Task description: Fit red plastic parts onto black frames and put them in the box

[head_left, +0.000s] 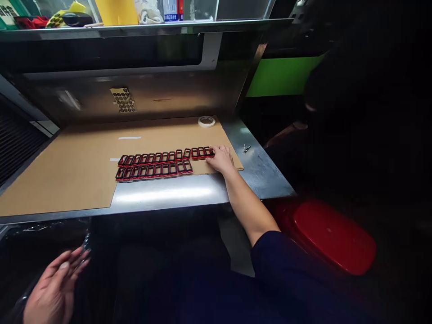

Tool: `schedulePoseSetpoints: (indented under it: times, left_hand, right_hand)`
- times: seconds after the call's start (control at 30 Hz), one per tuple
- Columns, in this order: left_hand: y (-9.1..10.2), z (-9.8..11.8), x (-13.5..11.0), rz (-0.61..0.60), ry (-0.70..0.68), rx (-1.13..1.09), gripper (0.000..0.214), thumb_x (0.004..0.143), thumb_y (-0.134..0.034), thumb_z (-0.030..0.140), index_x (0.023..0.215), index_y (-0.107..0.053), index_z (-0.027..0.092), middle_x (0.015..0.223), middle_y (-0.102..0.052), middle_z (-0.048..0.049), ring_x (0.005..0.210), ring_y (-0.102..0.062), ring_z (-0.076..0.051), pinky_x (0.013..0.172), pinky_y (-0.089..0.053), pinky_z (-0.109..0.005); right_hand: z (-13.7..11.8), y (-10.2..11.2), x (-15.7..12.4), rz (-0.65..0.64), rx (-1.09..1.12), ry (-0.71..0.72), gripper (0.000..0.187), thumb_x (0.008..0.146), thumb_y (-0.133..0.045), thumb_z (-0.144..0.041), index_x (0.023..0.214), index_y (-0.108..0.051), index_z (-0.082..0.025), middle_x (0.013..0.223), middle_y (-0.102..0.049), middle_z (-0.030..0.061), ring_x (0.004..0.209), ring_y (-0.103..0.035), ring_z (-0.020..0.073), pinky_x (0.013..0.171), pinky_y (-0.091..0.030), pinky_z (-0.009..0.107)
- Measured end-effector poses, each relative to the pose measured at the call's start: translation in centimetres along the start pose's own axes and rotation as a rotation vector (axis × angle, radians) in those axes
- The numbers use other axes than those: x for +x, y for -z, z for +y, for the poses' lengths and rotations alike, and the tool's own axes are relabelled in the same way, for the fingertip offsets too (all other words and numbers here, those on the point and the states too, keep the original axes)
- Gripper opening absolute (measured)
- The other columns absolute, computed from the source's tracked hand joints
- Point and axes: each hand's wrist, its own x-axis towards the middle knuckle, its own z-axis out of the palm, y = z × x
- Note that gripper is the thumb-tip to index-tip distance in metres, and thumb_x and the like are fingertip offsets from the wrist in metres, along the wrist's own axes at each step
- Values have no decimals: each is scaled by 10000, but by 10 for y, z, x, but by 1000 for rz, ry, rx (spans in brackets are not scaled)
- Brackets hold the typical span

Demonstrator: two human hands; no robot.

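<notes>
Two rows of small black rectangular frames with red edges lie on a brown cardboard sheet. At the right end of the back row, my right hand reaches down with thumb and fingers closed around the last black-and-red frame, partly covering it. Low on the left, my left hand is palm up and empty, its fingers loosely extended. Its fingertips are close to the edge of a dark, shiny plastic bag; whether they touch it I cannot tell.
A tape roll lies at the cardboard's back right. Small metal bits rest on the metal table. A red stool stands right of the table. A loaded shelf crosses above. Another person is in shadow at right.
</notes>
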Motion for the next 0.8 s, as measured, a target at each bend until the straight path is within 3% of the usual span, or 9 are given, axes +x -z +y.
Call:
schedulePoseSetpoints:
  times: [0.13, 0.27, 0.37, 0.43, 0.47, 0.5, 0.57, 0.67, 0.8]
  left_hand:
    - [-59, 9, -13, -121, 140, -116, 540, 655, -892, 557, 1030, -687, 226, 1056, -770, -24, 1017, -739, -250, 889, -602, -363]
    - [-110, 24, -29, -417, 109, -57, 578, 692, -876, 558, 1101, -702, 189, 1147, -762, -93, 1057, -736, -279, 925, -590, -384]
    - [-146, 27, -45, -657, 143, -116, 550, 731, -871, 507, 1129, -711, 163, 1216, -736, -145, 1097, -724, -302, 930, -592, -398]
    - [-174, 26, -57, -721, 256, -272, 561, 718, -894, 462, 1165, -701, 183, 1286, -704, -142, 1126, -713, -309, 886, -608, -393]
    - [-189, 25, -62, -722, 346, -379, 575, 703, -910, 428, 1184, -693, 198, 1307, -693, -129, 1125, -713, -299, 866, -614, -384]
    - [-203, 24, -67, -726, 463, -481, 567, 683, -928, 385, 1166, -695, 201, 1266, -709, -112, 1076, -726, -275, 841, -617, -365]
    - [-224, 21, -72, -709, 654, -655, 438, 685, -925, 287, 1045, -718, 147, 1060, -750, -80, 914, -735, -182, 805, -595, -261]
    - [-234, 17, -68, -682, 789, -696, 248, 759, -859, 251, 920, -718, 124, 907, -742, -35, 823, -714, -100, 820, -564, -168]
    - [-215, 18, -43, -783, 944, -624, 193, 847, -765, 287, 940, -710, 126, 859, -735, -35, 743, -708, -105, 723, -583, -181]
  right_hand:
    - [10, -10, 20, -43, -27, -43, 456, 847, -718, -366, 1288, -690, -252, 1339, -605, 124, 1246, -526, 332, 1036, -472, 439]
    - [14, 5, 7, 10, -59, -126, 351, 911, -635, -341, 1211, -724, -184, 1226, -647, 157, 1144, -583, 313, 981, -490, 429]
    - [6, 24, -42, 97, -83, -152, 323, 956, -553, -313, 1161, -734, -141, 1155, -651, 180, 1115, -587, 322, 989, -488, 458]
    - [-12, 26, -94, 125, -84, -92, 265, 941, -601, -324, 1095, -753, -171, 1117, -666, 151, 1123, -583, 314, 1024, -484, 448]
    - [-25, 22, -123, 116, -67, -7, 194, 920, -646, -319, 1017, -766, -202, 1075, -686, 120, 1089, -599, 290, 1013, -503, 414]
    - [-40, 15, -152, 139, -17, 170, 138, 917, -656, -286, 942, -769, -209, 1039, -701, 114, 1047, -614, 283, 971, -533, 405]
    - [-71, -2, -201, 170, 61, 475, 112, 908, -655, -219, 937, -763, -221, 1067, -725, 109, 1107, -619, 293, 951, -568, 399]
    - [-106, -21, -240, 223, 77, 500, 213, 886, -649, -163, 1081, -733, -181, 1242, -712, 131, 1232, -603, 317, 1004, -574, 423]
    - [-122, -25, -251, 218, 152, 525, 294, 852, -664, -185, 1144, -682, -157, 1353, -668, 164, 1316, -594, 344, 1085, -542, 483]
